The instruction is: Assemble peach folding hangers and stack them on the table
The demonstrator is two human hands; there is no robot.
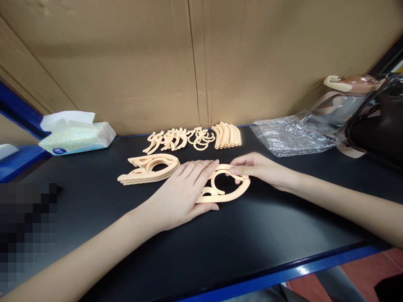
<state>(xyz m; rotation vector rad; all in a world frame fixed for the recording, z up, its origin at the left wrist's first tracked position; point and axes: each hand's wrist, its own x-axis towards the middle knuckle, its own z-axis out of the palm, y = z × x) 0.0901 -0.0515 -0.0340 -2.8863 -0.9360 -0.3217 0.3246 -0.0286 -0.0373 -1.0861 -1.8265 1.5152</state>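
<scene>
A peach plastic folding hanger lies on the black tabletop in front of me, its arms folded together around an open ring. My left hand wraps over its left end, fingers along the far side and thumb along the near side, hiding that part. At the hanger's upper right, my right hand pinches the ring and joint between thumb and fingers. Left of my left hand sits a stack of similar folded hangers, partly covered by that hand.
Behind are loose hooks, small curved pieces and a row of hanger arms. A tissue pack stands back left. Clear plastic wrap, a bottle and a dark bag are right. Cardboard stands behind.
</scene>
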